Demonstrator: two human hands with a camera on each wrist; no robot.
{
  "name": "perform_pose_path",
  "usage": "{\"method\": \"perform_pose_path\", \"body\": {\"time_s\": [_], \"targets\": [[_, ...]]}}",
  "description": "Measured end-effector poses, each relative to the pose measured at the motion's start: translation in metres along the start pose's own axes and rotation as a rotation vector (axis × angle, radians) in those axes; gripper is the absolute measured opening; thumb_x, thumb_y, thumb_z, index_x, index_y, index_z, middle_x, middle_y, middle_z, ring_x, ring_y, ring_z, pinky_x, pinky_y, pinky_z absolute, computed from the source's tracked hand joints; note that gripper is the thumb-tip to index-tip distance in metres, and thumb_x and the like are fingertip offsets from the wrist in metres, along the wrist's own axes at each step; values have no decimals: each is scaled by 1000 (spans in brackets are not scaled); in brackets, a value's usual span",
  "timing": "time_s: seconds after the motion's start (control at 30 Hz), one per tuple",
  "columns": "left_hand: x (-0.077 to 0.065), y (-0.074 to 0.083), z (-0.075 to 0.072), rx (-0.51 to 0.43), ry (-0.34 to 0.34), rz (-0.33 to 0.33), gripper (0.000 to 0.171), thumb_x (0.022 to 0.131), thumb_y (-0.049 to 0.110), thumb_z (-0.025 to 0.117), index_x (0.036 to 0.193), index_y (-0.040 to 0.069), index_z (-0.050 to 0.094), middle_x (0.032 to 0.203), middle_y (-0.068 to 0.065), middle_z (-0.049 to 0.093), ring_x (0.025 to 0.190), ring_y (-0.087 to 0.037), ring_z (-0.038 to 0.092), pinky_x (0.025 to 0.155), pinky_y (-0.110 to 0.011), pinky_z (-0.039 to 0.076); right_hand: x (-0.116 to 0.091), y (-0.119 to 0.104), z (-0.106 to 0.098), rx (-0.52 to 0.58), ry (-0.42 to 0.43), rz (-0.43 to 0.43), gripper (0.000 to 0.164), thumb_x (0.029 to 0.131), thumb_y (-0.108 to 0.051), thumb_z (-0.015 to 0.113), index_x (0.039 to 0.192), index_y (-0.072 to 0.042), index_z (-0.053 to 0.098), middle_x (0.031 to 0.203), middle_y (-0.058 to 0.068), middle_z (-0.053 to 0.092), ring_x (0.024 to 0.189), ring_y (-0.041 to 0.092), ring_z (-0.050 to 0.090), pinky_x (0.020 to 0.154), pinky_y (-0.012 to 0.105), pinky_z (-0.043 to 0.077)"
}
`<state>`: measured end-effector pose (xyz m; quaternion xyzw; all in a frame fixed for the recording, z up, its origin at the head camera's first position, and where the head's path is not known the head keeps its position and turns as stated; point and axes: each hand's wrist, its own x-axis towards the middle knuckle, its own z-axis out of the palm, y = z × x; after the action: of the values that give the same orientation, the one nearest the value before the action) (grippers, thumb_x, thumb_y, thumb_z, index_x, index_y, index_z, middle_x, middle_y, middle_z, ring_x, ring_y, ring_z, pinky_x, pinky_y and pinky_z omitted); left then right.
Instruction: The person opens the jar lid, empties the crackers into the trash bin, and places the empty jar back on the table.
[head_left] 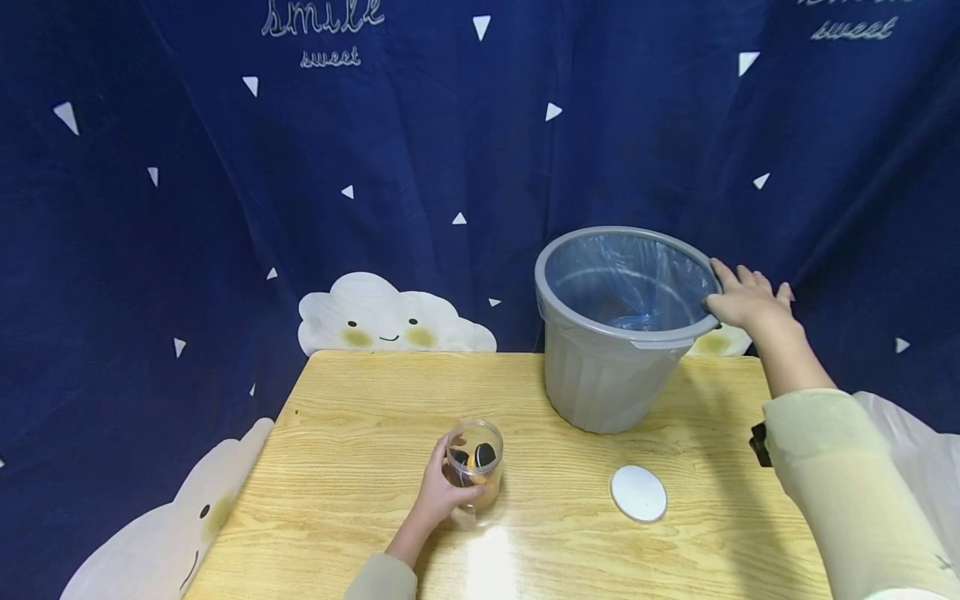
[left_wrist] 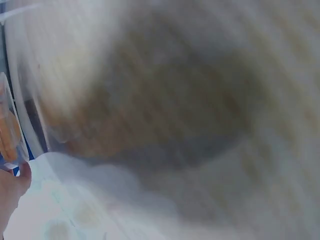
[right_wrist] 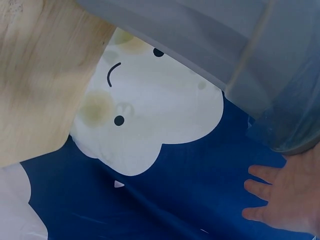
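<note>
In the head view my left hand (head_left: 442, 490) grips a clear jar (head_left: 489, 487), its thumb across the near side. Black sandwich cookies (head_left: 484, 454) and something orange show inside the open-topped jar. In the left wrist view only the thumb (left_wrist: 19, 180) and a slice of the jar (left_wrist: 30, 120) appear, at the left edge. My right hand (head_left: 750, 298) is at the right rim of a grey trash bin (head_left: 607, 375). Its thumb and index finger meet the rim, while the other fingers (right_wrist: 260, 190) spread out straight. A clear bluish bag (head_left: 600, 271) lines the bin.
A white round lid (head_left: 639, 493) lies flat on the wooden table (head_left: 375, 400), in front of the bin. The bin stands near the table's back edge. Behind hangs a dark blue curtain (head_left: 420, 150) with white triangles and clouds.
</note>
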<state>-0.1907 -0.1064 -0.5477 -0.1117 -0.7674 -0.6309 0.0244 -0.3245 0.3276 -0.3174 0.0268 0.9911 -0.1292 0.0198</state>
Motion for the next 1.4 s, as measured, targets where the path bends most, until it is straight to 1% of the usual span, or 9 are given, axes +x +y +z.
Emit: {"method": "perform_pose_path", "body": {"time_s": [0.1, 0.33, 0.43, 0.53, 0.73, 0.93, 1.17, 1.27, 1.4], "targets": [[5, 3, -1, -1, 23, -7, 90, 59, 6, 83, 136, 6, 37, 126, -18, 45, 114, -38, 42, 92, -34, 41, 0, 0, 0, 2, -1, 0, 71, 88, -29, 38, 145, -4, 3, 142, 37, 5, 128, 55, 1, 98, 73, -5], [18, 16, -3, -5, 83, -14, 87, 58, 5, 83, 132, 2, 39, 126, -24, 43, 117, -42, 37, 97, -49, 35, -3, -2, -2, 4, -2, -8, 71, 88, -28, 37, 146, -4, 3, 142, 37, 6, 128, 55, 2, 97, 73, -4], [25, 21, -4, 8, 104, -1, 86, 57, 4, 83, 132, 2, 40, 126, -25, 43, 117, -43, 37, 97, -50, 33, -3, -3, -2, 6, -1, -9, 71, 88, -27, 37, 145, -4, 3, 142, 38, 7, 128, 55, 3, 97, 73, -4], [32, 26, -5, 27, 121, 20, 85, 56, 2, 83, 131, 2, 42, 124, -25, 44, 113, -39, 39, 94, -47, 35, -3, -3, -2, 4, 2, -8, 71, 87, -27, 37, 145, -4, 4, 141, 38, 7, 128, 55, 3, 97, 74, -3], [45, 38, -6, 55, 146, 58, 84, 55, 0, 82, 130, 2, 44, 119, -19, 47, 106, -26, 40, 89, -41, 37, -2, -1, -1, 2, 8, -2, 71, 87, -27, 37, 145, -4, 4, 142, 38, 7, 128, 55, 3, 97, 74, -3], [56, 50, -7, 69, 170, 77, 86, 55, -1, 83, 131, 1, 43, 119, -24, 46, 105, -25, 40, 89, -37, 37, -1, -1, -1, 2, 5, -3, 71, 87, -27, 38, 145, -4, 4, 141, 38, 7, 128, 54, 3, 97, 74, -3], [67, 65, -8, 77, 193, 112, 84, 54, -4, 82, 129, 1, 45, 115, -23, 47, 103, -27, 42, 88, -35, 42, -1, -2, 0, -1, 2, -5, 71, 87, -27, 37, 145, -4, 4, 141, 38, 7, 128, 54, 4, 96, 74, -3], [74, 66, -8, 70, 204, 122, 84, 54, -3, 82, 129, 0, 44, 116, -26, 45, 104, -28, 42, 89, -37, 43, -1, -2, 0, 0, 2, -5, 70, 87, -27, 37, 145, -4, 4, 141, 38, 7, 128, 54, 4, 96, 74, -2], [89, 55, -8, 78, 234, 125, 87, 52, 2, 85, 129, 4, 45, 115, -17, 47, 106, -25, 43, 93, -39, 42, -1, -2, -1, 0, 1, -4, 70, 88, -27, 37, 146, -4, 4, 141, 38, 7, 128, 54, 3, 97, 74, -4]]}}
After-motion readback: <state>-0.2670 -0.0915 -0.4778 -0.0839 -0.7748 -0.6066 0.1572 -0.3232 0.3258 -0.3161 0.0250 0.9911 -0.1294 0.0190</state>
